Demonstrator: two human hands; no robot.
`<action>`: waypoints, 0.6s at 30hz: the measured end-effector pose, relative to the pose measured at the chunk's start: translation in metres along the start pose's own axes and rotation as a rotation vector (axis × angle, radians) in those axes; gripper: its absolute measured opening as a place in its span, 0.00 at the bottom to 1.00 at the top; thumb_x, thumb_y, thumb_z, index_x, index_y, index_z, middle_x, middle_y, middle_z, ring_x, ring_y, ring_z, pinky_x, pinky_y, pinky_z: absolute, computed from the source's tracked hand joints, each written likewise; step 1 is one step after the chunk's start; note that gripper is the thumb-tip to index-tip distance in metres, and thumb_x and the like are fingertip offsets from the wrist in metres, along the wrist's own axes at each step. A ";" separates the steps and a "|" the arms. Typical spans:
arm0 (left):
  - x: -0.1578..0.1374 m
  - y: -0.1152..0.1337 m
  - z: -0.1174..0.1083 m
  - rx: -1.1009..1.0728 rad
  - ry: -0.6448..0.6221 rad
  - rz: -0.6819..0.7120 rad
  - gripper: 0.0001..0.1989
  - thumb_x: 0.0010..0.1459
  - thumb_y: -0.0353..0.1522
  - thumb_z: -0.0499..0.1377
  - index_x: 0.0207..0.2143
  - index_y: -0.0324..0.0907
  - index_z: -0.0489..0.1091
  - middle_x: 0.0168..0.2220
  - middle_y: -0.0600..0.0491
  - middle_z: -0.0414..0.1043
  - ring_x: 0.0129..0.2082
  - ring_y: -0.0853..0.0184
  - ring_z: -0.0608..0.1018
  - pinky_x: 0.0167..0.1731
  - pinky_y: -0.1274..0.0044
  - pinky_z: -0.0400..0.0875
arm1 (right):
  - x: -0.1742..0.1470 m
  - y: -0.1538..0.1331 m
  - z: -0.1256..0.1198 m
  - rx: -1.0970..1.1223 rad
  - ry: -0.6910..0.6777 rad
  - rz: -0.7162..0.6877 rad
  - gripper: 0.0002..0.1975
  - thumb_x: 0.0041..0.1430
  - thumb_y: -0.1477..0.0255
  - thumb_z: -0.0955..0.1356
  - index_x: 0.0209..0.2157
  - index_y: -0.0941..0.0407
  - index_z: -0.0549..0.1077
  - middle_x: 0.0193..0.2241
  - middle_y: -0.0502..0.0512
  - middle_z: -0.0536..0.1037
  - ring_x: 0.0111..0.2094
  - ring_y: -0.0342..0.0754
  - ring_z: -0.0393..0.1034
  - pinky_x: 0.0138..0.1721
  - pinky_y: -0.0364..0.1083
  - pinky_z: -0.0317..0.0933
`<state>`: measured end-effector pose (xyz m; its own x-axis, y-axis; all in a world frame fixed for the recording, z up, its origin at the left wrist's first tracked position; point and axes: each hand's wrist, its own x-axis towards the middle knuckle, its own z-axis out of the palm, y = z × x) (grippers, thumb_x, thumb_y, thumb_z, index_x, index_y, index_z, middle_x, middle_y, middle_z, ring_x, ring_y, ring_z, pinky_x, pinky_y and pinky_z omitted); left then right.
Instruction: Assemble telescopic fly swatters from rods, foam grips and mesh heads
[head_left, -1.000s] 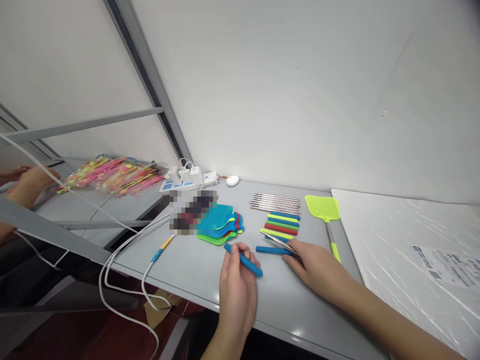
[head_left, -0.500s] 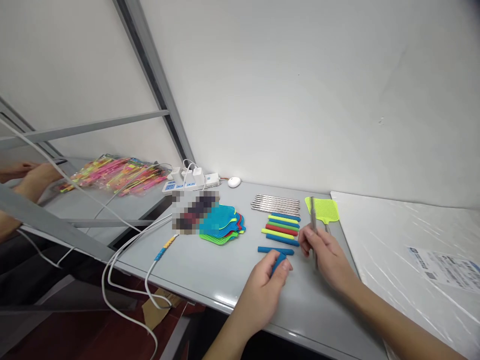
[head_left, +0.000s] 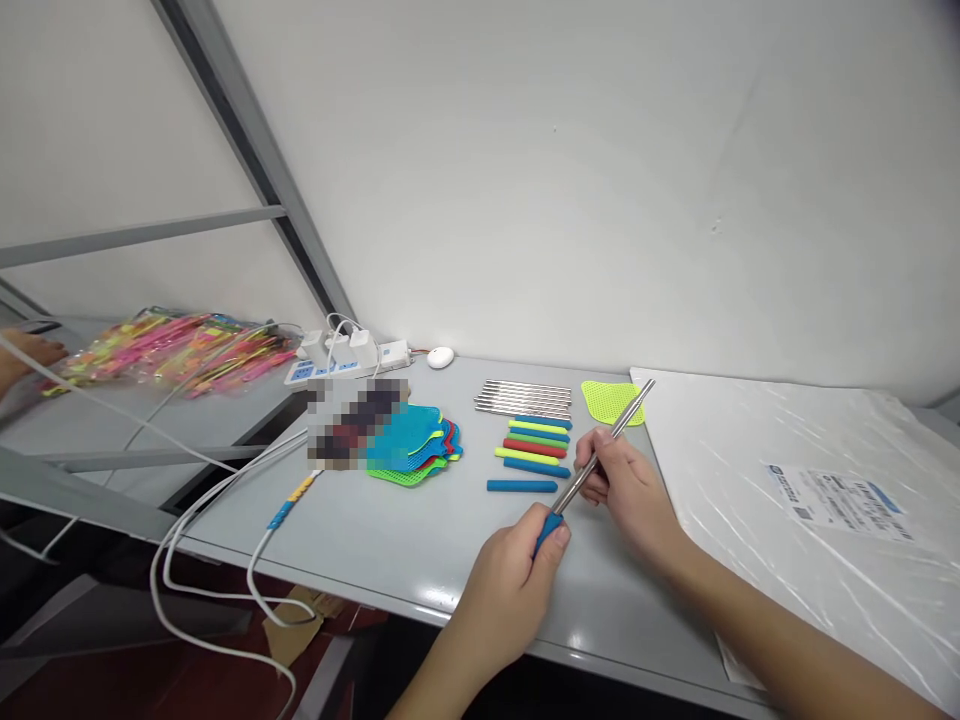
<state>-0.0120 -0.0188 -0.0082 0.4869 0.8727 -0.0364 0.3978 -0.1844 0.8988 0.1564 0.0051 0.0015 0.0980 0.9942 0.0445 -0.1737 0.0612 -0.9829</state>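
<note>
My left hand is closed around a blue handle sleeve, whose end shows above the thumb. My right hand grips a shiny metal rod that slants up to the right. Its lower end meets the open end of the blue sleeve; how deep it sits inside I cannot tell. Beyond my hands lie several coloured sleeves in a column and a single blue sleeve nearer me. Behind them is a row of metal rods. A yellow-green fly swatter head lies past my right hand.
Left of the sleeves is a stack of fly swatter heads. White cables run from a power strip over the table edge. A plastic-wrapped white board covers the right side. Another person's hand is beside bagged goods at far left.
The rod has tilted from near upright to a slant, and its lower end has come to the blue sleeve in my left hand. The view has shifted slightly right.
</note>
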 end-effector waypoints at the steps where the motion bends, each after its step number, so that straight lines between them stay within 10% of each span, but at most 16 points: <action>1: 0.000 0.000 0.000 -0.010 0.002 -0.006 0.14 0.67 0.42 0.46 0.32 0.45 0.63 0.23 0.58 0.59 0.24 0.68 0.63 0.25 0.77 0.50 | 0.000 0.000 0.000 -0.002 -0.010 -0.002 0.23 0.62 0.49 0.60 0.28 0.54 0.66 0.15 0.42 0.51 0.19 0.41 0.47 0.21 0.42 0.49; 18: 0.004 0.013 -0.013 -0.093 0.034 0.024 0.16 0.65 0.43 0.49 0.40 0.45 0.72 0.29 0.55 0.72 0.29 0.65 0.70 0.30 0.78 0.61 | 0.003 -0.026 -0.005 -0.032 -0.092 0.050 0.20 0.61 0.52 0.64 0.29 0.54 0.68 0.15 0.41 0.55 0.18 0.39 0.51 0.23 0.42 0.52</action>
<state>-0.0150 -0.0114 0.0088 0.4682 0.8836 -0.0005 0.3110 -0.1643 0.9361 0.1657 0.0059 0.0267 -0.0003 0.9999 0.0102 -0.1447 0.0101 -0.9894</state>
